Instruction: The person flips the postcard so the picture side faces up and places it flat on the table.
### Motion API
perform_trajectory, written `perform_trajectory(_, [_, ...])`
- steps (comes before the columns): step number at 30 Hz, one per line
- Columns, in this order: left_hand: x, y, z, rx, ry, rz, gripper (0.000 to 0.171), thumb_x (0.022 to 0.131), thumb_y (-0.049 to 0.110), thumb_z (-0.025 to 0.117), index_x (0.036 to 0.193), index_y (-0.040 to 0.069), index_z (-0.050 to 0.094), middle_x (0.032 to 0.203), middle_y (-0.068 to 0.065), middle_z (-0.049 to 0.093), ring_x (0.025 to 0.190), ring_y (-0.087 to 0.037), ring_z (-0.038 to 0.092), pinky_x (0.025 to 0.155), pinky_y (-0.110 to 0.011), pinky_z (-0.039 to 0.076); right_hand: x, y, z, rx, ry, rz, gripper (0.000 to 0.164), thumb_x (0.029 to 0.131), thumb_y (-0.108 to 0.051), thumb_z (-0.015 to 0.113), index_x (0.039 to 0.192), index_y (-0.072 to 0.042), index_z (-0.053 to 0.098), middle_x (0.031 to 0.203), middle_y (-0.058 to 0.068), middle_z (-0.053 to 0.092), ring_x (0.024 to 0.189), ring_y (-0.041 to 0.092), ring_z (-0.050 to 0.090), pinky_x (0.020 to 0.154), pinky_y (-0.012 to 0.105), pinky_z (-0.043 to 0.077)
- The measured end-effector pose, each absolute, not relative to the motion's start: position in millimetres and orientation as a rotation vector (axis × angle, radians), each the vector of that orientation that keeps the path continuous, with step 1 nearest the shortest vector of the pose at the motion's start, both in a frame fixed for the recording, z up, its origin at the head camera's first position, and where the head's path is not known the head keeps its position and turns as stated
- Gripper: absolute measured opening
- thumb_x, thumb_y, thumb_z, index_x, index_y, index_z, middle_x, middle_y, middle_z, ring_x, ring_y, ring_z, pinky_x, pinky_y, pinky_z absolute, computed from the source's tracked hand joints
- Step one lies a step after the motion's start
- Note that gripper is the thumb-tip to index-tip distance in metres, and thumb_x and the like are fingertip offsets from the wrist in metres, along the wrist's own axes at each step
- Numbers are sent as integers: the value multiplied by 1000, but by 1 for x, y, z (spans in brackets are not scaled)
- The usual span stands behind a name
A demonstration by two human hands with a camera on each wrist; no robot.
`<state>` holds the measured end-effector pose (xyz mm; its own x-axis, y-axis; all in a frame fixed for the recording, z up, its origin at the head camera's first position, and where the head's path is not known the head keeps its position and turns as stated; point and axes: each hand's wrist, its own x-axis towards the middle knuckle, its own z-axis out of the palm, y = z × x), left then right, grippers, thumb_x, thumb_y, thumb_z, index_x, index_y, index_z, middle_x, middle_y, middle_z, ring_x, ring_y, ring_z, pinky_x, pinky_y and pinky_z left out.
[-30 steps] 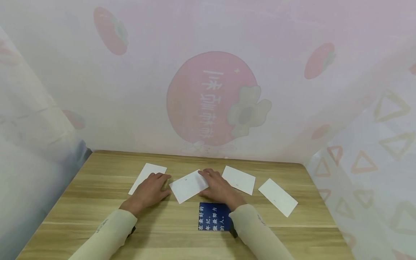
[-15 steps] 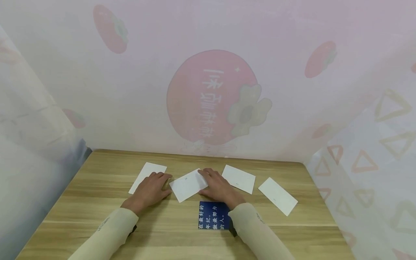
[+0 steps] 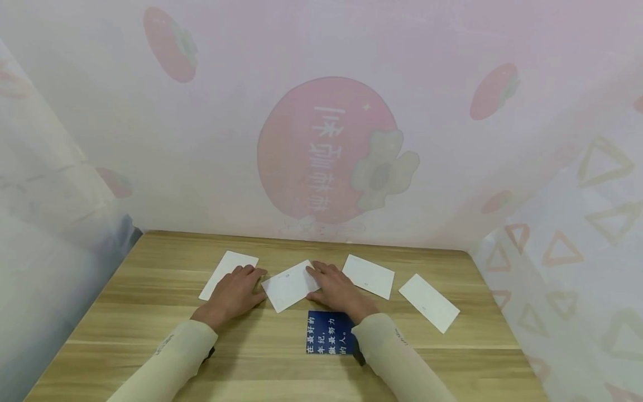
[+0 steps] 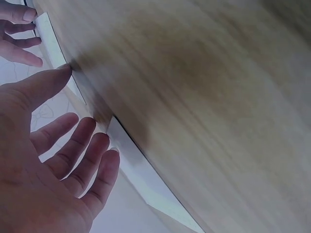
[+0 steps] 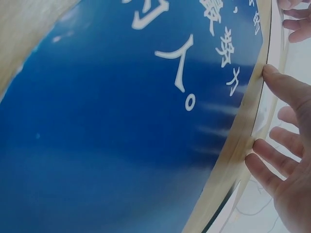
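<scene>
blue card (image 3: 326, 335): it lies flat on the wooden table (image 3: 251, 374), with white writing; I take it as the landmark. The right sleeve (image 3: 397, 357) hides its right part from the head camera.
middle white card (image 3: 287, 288): it lies beyond the blue card and a little to its left, slanted, between the two hands.
right hand (image 3: 339, 287): it is just beyond the blue card. Its fingers are spread and lightly bent; the thumb touches the near edge of the middle white card, the index finger rests over its right end. No pinch shows; how strongly they press, I cannot tell.
left hand (image 3: 233, 293): beyond the blue card and to its left, fingers relaxed and apart. It covers part of the left white card (image 3: 229, 266); the thumb is at the left end of the middle white card. Whether these fingertips touch, I cannot tell.
right pair: the inner white card (image 3: 370, 277) lies beyond the blue card and to its right, just beside the right hand; the outer white card (image 3: 430, 304) lies farther right.
middle card risk: a thin card offers little edge, so a pull could make it slide or bend its corner.
left card risk: a sideways move of the left hand could push this card askew.
blue card risk: the low sleeve could drag it.
</scene>
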<state>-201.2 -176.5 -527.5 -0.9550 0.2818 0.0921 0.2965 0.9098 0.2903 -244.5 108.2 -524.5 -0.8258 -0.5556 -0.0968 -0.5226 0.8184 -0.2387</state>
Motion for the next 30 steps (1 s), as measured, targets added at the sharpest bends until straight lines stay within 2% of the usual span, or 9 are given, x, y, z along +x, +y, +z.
perform_trajectory(9, [-201, -173, -528, -449, -3036, -489, 49, 97, 29, 83, 138, 6, 70, 124, -12, 71, 106, -29, 62, 81, -46, 55, -246, 105, -528, -808, 2824, -330, 72, 106, -42, 73, 167, -18, 45, 176, 7, 39, 158, 32, 44, 129, 47, 40])
perform_trajectory(18, [-202, -171, -529, -454, -3023, -489, 40, 96, 31, 85, 128, 8, 75, 119, -9, 70, 103, -27, 61, 80, -43, 56, -245, 102, -527, -799, 2825, -384, 69, 107, -39, 72, 167, -19, 46, 174, 6, 42, 157, 32, 44, 129, 47, 41])
perform_trajectory(30, [-202, -166, -529, -415, -3046, -506, 39, 97, 33, 83, 124, 6, 77, 119, -12, 71, 107, -31, 63, 85, -50, 59, -244, 99, -525, -822, 2825, -414, 68, 106, -33, 73, 167, -18, 46, 170, 8, 46, 154, 32, 48, 129, 46, 42])
